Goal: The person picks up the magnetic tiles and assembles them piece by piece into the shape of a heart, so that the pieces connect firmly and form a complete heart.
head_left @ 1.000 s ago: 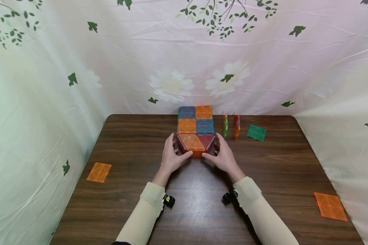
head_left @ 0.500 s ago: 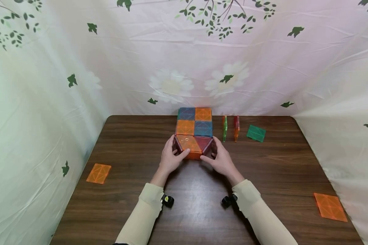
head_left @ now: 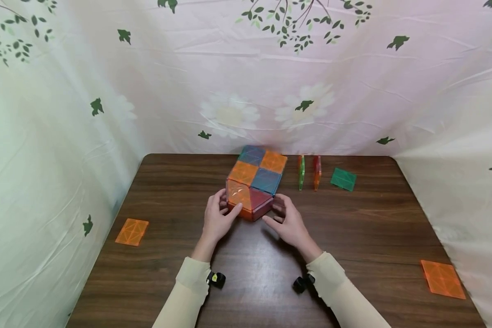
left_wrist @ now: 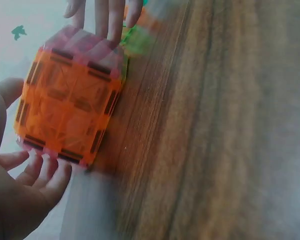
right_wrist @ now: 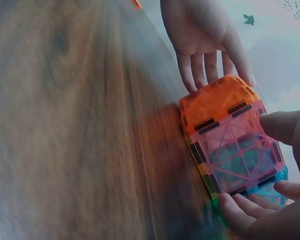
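Observation:
A low, closed structure of magnetic tiles [head_left: 246, 174] sits on the table, turned askew. Its top mixes orange and blue squares with an orange piece and a red triangle at the tapered near end. My left hand [head_left: 220, 217] grips the near left corner, thumb over the top edge and fingers along the side. At the near right side, my right hand [head_left: 289, 222] holds the structure with curled fingers. An orange square wall [left_wrist: 70, 107] faces the left wrist camera. In the right wrist view, a pink square wall [right_wrist: 242, 152] lies between my right thumb and fingers.
Right of the structure stand a thin green and orange upright tile pair [head_left: 301, 172] and a red and orange pair [head_left: 317, 173]. A green tile [head_left: 343, 179] lies beside them. Flat orange tiles lie at far left [head_left: 132, 232] and far right [head_left: 443, 279]. A printed curtain [head_left: 246, 91] hangs behind the table.
The tile structure has turned clockwise, its near end swinging left and slightly toward me. Both hands have moved nearer and leftward with it, the left hand further.

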Action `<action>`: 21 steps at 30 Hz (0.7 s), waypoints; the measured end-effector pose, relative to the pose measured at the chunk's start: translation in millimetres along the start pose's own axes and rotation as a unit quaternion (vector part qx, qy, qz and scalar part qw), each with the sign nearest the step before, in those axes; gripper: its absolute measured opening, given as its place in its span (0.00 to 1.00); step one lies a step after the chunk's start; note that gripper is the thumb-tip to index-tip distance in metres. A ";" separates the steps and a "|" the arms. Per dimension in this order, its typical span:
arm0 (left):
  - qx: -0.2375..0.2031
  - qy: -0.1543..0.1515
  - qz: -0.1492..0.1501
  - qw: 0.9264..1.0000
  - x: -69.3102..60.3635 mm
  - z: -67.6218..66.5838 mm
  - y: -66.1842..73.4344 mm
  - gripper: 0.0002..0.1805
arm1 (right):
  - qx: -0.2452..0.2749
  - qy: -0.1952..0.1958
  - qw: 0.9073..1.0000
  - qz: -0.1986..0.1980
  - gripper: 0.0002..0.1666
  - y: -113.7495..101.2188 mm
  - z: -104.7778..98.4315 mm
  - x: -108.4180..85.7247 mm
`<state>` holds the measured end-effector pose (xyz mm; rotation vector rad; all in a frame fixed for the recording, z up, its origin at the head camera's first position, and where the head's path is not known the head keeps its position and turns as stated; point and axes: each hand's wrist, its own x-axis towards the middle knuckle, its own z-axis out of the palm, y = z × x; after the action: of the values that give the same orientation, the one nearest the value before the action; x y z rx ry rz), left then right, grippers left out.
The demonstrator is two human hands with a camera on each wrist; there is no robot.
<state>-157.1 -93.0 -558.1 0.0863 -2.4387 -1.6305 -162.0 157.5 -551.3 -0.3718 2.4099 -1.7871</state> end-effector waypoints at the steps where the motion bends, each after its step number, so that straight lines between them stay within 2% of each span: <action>1: 0.005 0.000 0.001 1.000 -2.4 -1.7 0.7 0.43 | 0.005 -0.002 1.000 -0.002 0.45 -0.4 2.1 -0.7; 7: 0.043 -0.002 -0.005 0.999 -14.5 -4.7 8.0 0.56 | 0.004 -0.019 1.000 -0.019 0.41 -3.7 12.1 -4.2; 11: 0.058 0.004 -0.016 0.998 -17.9 -0.3 13.6 0.62 | -0.024 -0.026 0.999 -0.033 0.36 -6.6 11.1 -3.1; 14: 0.067 0.008 -0.020 0.998 -16.4 2.3 14.5 0.63 | -0.055 0.005 0.997 -0.056 0.29 -9.0 3.0 3.6; 17: 0.064 0.005 -0.024 0.998 -14.1 2.3 13.5 0.63 | -0.086 0.063 0.991 -0.076 0.23 -9.7 -10.0 16.0; 21: 0.050 -0.010 -0.030 0.998 -12.7 0.0 12.2 0.63 | -0.139 0.112 0.980 -0.090 0.22 -9.5 -28.8 37.4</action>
<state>-144.0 -86.3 -548.7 0.1606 -2.5556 -1.5381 -203.6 171.6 -531.7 -0.4516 2.8816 -1.6366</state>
